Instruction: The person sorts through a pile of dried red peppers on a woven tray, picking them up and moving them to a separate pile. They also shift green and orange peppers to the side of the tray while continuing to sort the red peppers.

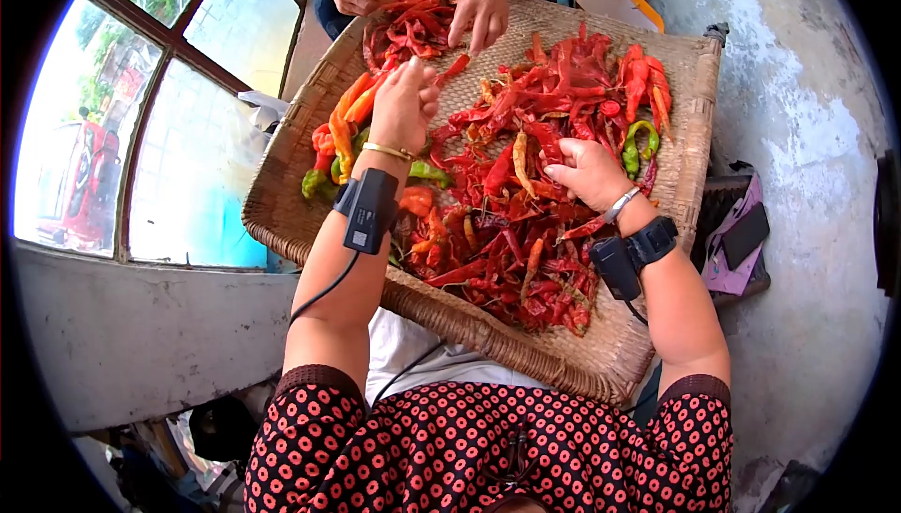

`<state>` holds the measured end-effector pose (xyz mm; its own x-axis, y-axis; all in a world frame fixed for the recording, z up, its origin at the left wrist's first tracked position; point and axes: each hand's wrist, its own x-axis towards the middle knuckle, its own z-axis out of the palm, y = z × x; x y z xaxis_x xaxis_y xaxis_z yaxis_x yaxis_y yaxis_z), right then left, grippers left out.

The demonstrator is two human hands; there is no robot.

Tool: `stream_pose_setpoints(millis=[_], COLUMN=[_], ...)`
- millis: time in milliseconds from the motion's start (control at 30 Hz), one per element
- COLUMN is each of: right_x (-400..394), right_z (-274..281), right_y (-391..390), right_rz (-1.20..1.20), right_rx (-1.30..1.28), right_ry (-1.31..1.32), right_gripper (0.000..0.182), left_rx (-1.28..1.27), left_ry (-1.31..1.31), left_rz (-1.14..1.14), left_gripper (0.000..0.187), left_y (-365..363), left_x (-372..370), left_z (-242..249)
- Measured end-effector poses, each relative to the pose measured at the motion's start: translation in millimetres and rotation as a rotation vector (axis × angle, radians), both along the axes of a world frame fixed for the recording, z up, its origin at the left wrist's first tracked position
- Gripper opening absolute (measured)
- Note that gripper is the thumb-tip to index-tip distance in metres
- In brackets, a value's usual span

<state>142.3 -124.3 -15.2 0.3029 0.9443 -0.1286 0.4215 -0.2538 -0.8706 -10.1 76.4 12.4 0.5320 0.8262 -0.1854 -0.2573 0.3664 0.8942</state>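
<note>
A large woven basket tray [526, 360] holds a wide spread of dried red chili peppers [526, 274]. Over its left part is my left hand [405, 105], its fingers curled closed; what they hold, if anything, is hidden. Orange and red fresh peppers [349, 100] lie just left of that hand. My right hand [593, 175] reaches into the pile, thumb and forefinger pinched at a dark red chili pepper [544, 137]. A pale yellow dried chili [522, 161] lies left of its thumb. Just past my right hand sits a green curled pepper [641, 145].
Across the basket, another person's two hands [481, 8] work at a smaller heap of red chilies [419, 20]. A window [188, 137] stands at left, a bare wall [788, 72] at right. Beside the basket is a pink bag [737, 245] with a dark item.
</note>
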Motion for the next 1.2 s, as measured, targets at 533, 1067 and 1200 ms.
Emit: stream_pose_setpoints(millis=[533,1067,1200], right_x=[3.2,18.8,28.2], right_z=[3.6,-8.8,-2.6], right_y=[-2.9,-10.9,-15.0], right_rz=[-0.028,0.178,0.067], right_rx=[0.097,-0.01,0.068], right_ry=[-0.209,-0.472,-0.396], right_gripper=[0.026,0.012,0.012], left_rx=[0.368,1.261,1.298], left_ry=[0.288,1.097,0.974], left_rz=[-0.252,-0.718,-0.715], left_gripper=[0.013,0.026,0.021], left_y=[-19.6,-49.6,-41.0], left_x=[6.0,6.0,4.8], left_z=[-3.5,-32.5,-41.6])
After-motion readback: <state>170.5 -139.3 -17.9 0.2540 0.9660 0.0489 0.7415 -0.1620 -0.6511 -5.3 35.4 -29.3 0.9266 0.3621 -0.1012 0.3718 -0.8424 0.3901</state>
